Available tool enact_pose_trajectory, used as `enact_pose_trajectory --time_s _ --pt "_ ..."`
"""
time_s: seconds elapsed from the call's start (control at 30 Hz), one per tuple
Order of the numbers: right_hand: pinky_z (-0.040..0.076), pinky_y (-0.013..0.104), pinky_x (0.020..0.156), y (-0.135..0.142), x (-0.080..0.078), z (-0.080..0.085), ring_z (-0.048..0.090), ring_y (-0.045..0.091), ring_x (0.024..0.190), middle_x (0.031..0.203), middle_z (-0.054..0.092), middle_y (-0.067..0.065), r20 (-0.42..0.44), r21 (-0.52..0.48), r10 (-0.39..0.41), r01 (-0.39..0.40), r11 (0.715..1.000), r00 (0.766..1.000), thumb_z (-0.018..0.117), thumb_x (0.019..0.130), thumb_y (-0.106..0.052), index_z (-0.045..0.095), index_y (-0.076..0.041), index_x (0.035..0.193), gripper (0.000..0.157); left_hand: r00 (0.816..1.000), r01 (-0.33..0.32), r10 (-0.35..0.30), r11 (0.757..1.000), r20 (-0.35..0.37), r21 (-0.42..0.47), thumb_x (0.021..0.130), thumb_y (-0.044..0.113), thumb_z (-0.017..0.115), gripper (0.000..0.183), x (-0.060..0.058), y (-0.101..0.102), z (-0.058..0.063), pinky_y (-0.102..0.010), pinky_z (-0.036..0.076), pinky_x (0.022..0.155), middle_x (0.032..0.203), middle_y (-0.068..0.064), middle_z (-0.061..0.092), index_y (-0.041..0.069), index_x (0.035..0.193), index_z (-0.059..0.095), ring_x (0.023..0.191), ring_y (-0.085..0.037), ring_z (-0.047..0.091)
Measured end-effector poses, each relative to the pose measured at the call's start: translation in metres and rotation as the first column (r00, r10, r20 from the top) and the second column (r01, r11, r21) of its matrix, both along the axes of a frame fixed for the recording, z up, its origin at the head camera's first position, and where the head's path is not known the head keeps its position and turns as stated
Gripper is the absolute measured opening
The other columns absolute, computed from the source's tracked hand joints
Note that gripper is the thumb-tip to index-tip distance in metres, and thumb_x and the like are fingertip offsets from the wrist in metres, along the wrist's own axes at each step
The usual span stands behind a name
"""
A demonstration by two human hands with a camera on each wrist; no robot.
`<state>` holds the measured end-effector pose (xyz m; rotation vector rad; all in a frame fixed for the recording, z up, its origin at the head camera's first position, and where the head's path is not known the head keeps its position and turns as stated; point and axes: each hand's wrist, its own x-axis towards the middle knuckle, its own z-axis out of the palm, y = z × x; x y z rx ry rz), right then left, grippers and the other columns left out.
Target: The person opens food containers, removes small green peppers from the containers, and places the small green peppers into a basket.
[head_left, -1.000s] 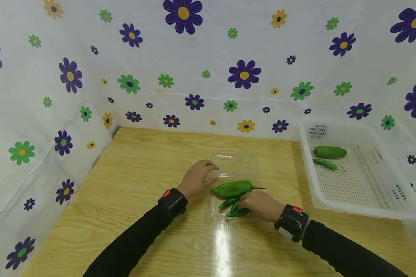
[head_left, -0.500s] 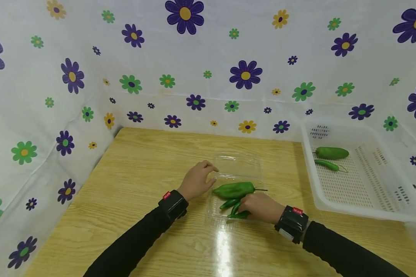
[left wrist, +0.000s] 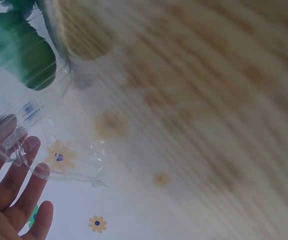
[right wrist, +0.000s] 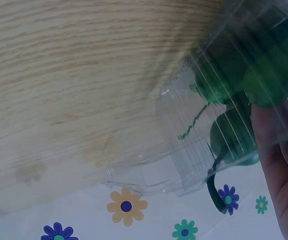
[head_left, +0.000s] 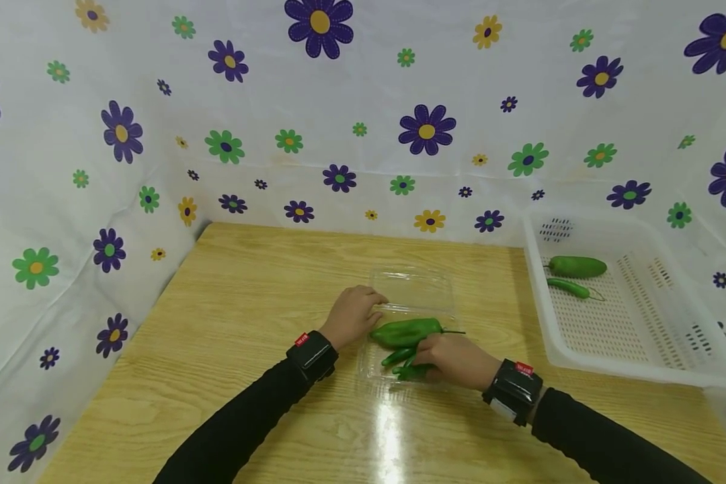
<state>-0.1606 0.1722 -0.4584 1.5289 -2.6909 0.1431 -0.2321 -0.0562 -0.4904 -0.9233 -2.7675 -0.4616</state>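
A clear plastic clamshell container [head_left: 370,366] lies open at mid-table in the head view, its lid [head_left: 414,288] folded back. Inside, a large green pepper [head_left: 407,332] lies across the rear, with smaller green chili peppers [head_left: 396,357] in front. My left hand [head_left: 352,314] pinches the container's left side near the hinge; thumb and fingertips meet the plastic in the left wrist view. Over the front right of the container, my right hand [head_left: 456,361] holds a small green chili pepper [head_left: 407,372] low among the others, its far end hidden by my fingers.
A white perforated basket [head_left: 550,336] stands at the right, holding a large green pepper [head_left: 577,267] and a thin green chili pepper [head_left: 569,288]. Flower-printed cloth [head_left: 363,81] walls the wooden table [head_left: 248,289] at the back and sides.
My left hand has moved slightly right, onto the container's edge near the hinge. The right hand stays among the chili peppers, and the chili pepper it holds has shifted a little.
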Motion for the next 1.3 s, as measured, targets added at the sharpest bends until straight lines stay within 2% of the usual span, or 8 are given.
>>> enact_pose_trajectory --time_s 0.37,0.53,0.67,0.83,0.97,1.1,1.23,1.3 --pt "0.056 0.023 0.072 0.014 -0.001 0.037 0.064 0.013 0.085 0.092 0.068 0.0 -0.102 -0.094 -0.021 0.012 0.995 0.995 0.079 0.072 -0.015 0.073 -0.014 0.095 0.024 0.999 0.008 -0.008 1.0 -0.042 -0.001 0.084 0.02 0.071 0.023 0.004 0.001 0.005 -0.038 0.051 0.092 0.101 -0.004 0.069 0.013 0.106 0.071 0.1 -0.022 0.063" --pt "0.056 0.025 0.069 0.041 -0.005 0.06 0.063 0.015 0.084 0.092 0.067 0.002 -0.115 -0.133 -0.104 0.089 0.987 0.988 0.079 0.071 -0.009 0.073 -0.01 0.097 0.027 0.999 0.013 -0.012 1.0 -0.038 0.022 0.083 0.018 0.071 0.022 0.006 -0.001 0.005 -0.04 0.051 0.091 0.1 -0.005 0.069 0.012 0.105 0.071 0.099 -0.023 0.063" --pt "0.057 0.029 0.067 0.072 -0.014 0.08 0.064 0.016 0.082 0.091 0.068 0.003 -0.095 -0.163 -0.222 0.205 0.965 0.97 0.079 0.072 -0.006 0.073 -0.007 0.098 0.027 1.0 0.007 -0.006 1.0 -0.029 0.029 0.083 0.018 0.072 0.022 0.006 -0.001 0.004 -0.04 0.051 0.09 0.1 -0.005 0.069 0.012 0.104 0.071 0.099 -0.023 0.063" --pt "0.058 0.037 0.068 0.113 -0.028 0.099 0.067 0.022 0.081 0.09 0.07 0.007 -0.062 -0.173 -0.403 0.387 0.906 0.913 0.077 0.073 -0.004 0.074 -0.004 0.098 0.025 1.0 0.001 -0.001 1.0 -0.018 0.027 0.083 0.017 0.072 0.022 0.006 -0.001 0.003 -0.041 0.05 0.091 0.099 -0.006 0.069 0.012 0.105 0.071 0.099 -0.024 0.063" --pt "0.058 0.044 0.071 0.145 -0.041 0.106 0.068 0.03 0.084 0.09 0.071 0.013 -0.033 -0.178 -0.494 0.481 0.858 0.869 0.075 0.074 -0.001 0.073 -0.001 0.099 0.025 1.0 0.0 0.0 0.999 -0.012 0.036 0.083 0.016 0.072 0.022 0.005 -0.001 0.002 -0.041 0.05 0.091 0.099 -0.006 0.069 0.011 0.105 0.071 0.099 -0.024 0.063" --pt "0.054 0.052 0.08 0.174 -0.054 0.105 0.065 0.038 0.093 0.098 0.07 0.02 0.031 -0.12 -0.572 0.571 0.812 0.82 0.073 0.077 0.0 0.071 0.002 0.104 0.027 1.0 0.003 -0.002 0.999 -0.013 0.039 0.083 0.016 0.072 0.022 0.004 0.001 0.002 -0.041 0.051 0.091 0.099 -0.006 0.07 0.011 0.105 0.071 0.099 -0.024 0.063" --pt "0.049 0.057 0.088 0.197 -0.066 0.097 0.062 0.043 0.102 0.105 0.067 0.025 0.091 -0.035 -0.648 0.652 0.757 0.756 0.071 0.08 -0.003 0.068 0.005 0.108 0.029 1.0 0.007 -0.007 0.999 0.001 0.036 0.083 0.015 0.071 0.023 0.005 0.002 0.006 -0.042 0.05 0.092 0.1 -0.007 0.069 0.01 0.106 0.071 0.1 -0.026 0.063" --pt "0.049 0.058 0.088 0.206 -0.072 0.091 0.061 0.045 0.102 0.106 0.066 0.027 0.117 -0.011 -0.67 0.676 0.737 0.733 0.071 0.079 -0.003 0.068 0.007 0.107 0.03 1.0 0.009 -0.009 0.999 0.004 0.039 0.083 0.014 0.071 0.023 0.005 0.003 0.008 -0.042 0.05 0.092 0.1 -0.008 0.069 0.01 0.105 0.071 0.1 -0.026 0.063"
